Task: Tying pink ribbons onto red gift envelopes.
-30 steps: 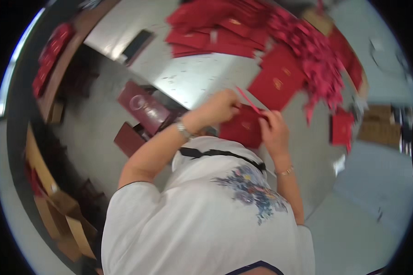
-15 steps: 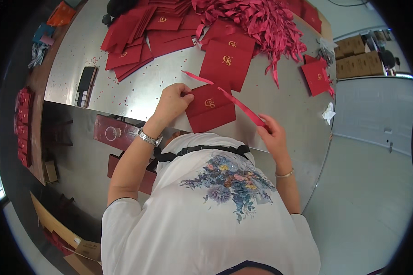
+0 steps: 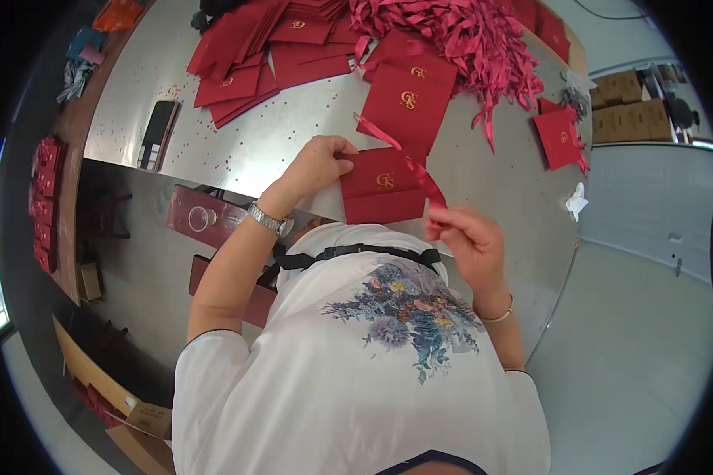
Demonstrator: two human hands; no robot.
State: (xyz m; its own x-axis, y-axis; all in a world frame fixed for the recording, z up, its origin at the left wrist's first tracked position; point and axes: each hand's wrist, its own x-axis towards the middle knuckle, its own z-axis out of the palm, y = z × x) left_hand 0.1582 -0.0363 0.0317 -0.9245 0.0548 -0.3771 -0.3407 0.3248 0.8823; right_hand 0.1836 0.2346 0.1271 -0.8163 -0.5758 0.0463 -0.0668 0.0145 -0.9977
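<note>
At the table's front edge lies a red paper envelope (image 3: 382,190) with a gold emblem and a fold line across it. My left hand (image 3: 318,168) pinches its upper left corner between thumb and fingers. Red ribbon (image 3: 426,180) runs across the envelope's top edge, its free end pointing up and left. My right hand (image 3: 469,239), to the right of the envelope, is closed on the ribbon's lower end. Beyond them lies another red envelope (image 3: 410,107) with a gold emblem, overlapping one behind it.
A heap of red ribbons (image 3: 467,47) covers the far table, beside piled red envelopes (image 3: 245,67). A phone (image 3: 158,136) lies at the left among red specks. A finished-looking red envelope with ribbon (image 3: 558,138) sits at the right edge. Cardboard boxes (image 3: 630,121) stand beyond.
My right hand has drawn in toward the envelope and turned, with the ribbon hanging more steeply. My left hand still holds the envelope's corner. The whole view has shifted slightly.
</note>
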